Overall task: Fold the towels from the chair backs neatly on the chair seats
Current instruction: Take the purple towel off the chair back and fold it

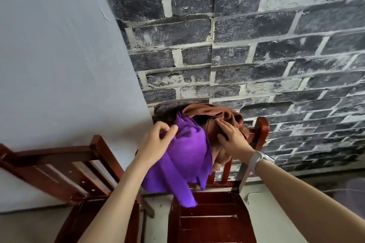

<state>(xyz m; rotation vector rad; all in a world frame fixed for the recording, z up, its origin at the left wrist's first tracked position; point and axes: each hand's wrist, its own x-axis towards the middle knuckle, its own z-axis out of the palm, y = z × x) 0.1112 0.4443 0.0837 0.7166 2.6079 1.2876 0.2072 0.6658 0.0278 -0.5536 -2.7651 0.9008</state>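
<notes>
Basically, purple towel [183, 156] and brown towel [215, 120] drape over the chair back [261, 130] at frame centre. Left hand [156, 142] pinches purple's top edge; right hand [232, 137] rests flat-fingered on brown. Soft, light, limp; likely best taken by top corners.

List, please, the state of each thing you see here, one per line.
Purple cloth towel: draped over the chair back, unfolded.
Brown cloth towel: bunched on the chair back.
Red-brown wooden chair seat: holds no towel.
Left hand: pinches the purple towel.
Right hand: fingers straight, touches the brown towel.
</notes>
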